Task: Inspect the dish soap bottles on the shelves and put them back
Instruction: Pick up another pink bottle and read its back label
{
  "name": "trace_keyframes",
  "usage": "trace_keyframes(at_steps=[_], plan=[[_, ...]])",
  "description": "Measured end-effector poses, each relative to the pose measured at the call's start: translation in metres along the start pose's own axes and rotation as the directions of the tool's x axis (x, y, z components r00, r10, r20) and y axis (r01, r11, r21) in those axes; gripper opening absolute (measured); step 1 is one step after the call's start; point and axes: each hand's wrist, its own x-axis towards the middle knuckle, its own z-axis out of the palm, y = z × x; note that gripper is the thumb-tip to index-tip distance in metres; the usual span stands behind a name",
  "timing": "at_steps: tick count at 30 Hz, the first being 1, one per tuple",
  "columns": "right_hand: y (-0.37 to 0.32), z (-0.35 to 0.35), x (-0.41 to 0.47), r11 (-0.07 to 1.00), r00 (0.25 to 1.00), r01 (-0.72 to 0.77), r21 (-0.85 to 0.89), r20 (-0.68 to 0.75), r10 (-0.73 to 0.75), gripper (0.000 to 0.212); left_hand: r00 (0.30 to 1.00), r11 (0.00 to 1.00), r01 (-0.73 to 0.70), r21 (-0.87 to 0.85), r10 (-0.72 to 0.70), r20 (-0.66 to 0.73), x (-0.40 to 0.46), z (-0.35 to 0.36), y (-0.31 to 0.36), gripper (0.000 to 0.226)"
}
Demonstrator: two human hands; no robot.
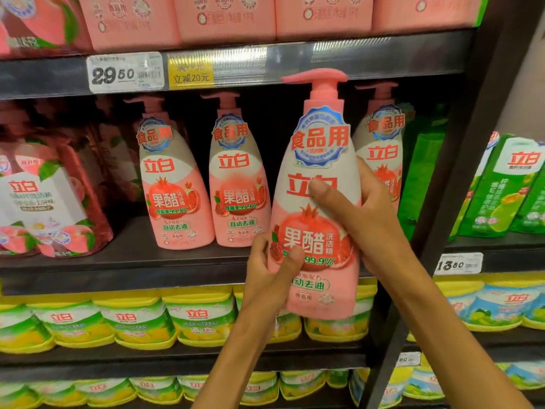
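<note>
Between both hands, in front of the middle shelf (177, 261), I hold one pink bottle (317, 219) upright, lifted clear of the shelf, label towards me and pump head pointing left.

What could go wrong: the gap it belongs in sits between two shelved bottles (239, 184) and (380, 154), and it looks tight. If I push the held one back at a tilt, its base or shoulder could knock a neighbour over. The pump top also rises close under the upper shelf edge with its price tag (125, 72), so lifting as I slide it in could catch there. The plastic sleeve looks slick, so a loose grasp could let it slide down towards the yellow packs (132, 320) below.

My right hand (362, 214) wraps the bottle's right side, thumb across the front by the red logo, fingers behind and hidden. My left hand (271, 273) grasps the lower left edge, thumb pressed on the label near the pomegranate picture.
</note>
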Motion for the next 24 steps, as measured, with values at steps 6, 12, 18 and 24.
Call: trace_keyframes(at_steps=[6,12,18,24], plan=[[0.005,-0.012,0.016,0.993,0.999,-0.035,0.116,0.034,0.031,0.033,0.994,0.99,-0.064,0.129,0.052,0.096,0.005,-0.002,0.008,0.055],[0.008,-0.009,0.033,1.0,0.999,0.03,0.009,-0.016,-0.03,0.04,0.992,0.977,-0.123,0.174,0.125,0.002,0.029,0.002,0.012,0.053],[0.028,-0.011,0.025,0.995,0.997,0.07,-0.077,-0.007,-0.071,0.05,0.991,0.979,-0.132,0.155,0.136,-0.015,0.024,-0.002,-0.004,0.074],[0.029,-0.01,0.035,0.994,0.995,0.09,-0.053,-0.047,-0.093,0.047,0.995,0.985,-0.083,0.148,0.09,-0.041,0.033,-0.001,-0.009,0.064]])
